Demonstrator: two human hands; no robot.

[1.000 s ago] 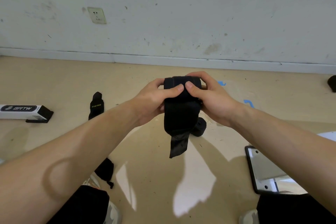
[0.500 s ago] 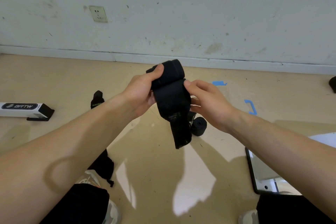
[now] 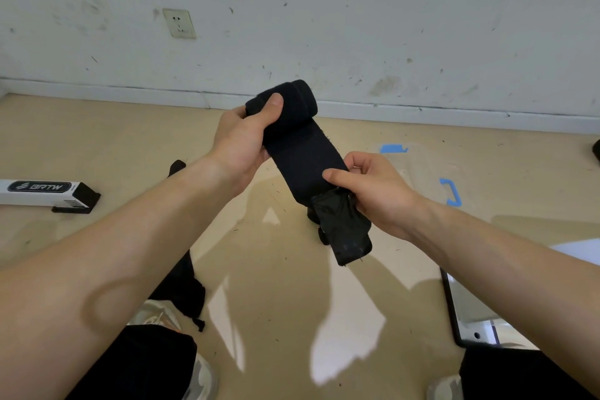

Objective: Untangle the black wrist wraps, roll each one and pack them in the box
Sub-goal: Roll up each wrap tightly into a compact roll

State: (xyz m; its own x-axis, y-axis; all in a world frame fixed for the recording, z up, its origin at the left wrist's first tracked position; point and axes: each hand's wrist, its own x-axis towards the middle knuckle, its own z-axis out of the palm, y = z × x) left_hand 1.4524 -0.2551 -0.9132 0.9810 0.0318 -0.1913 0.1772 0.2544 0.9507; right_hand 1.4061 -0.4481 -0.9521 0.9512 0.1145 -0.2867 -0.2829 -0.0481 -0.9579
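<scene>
— What stands at the back?
— A white wall (image 3: 357, 10), scuffed and spotted, with one socket (image 3: 179, 23) low on its left part.
— And at its foot?
— A pale skirting (image 3: 422, 114) runs along it. The floor (image 3: 97, 127) is smooth, tan and glossy, with small dark specks.
— Any marks?
— Two bits of blue tape (image 3: 451, 191) on the right. Bright light patches (image 3: 344, 347) lie on the near floor among soft shadows.

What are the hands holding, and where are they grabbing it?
One black wrist wrap. The left hand grips its rolled end; the right hand pinches the flat part near the loose tail.
</scene>
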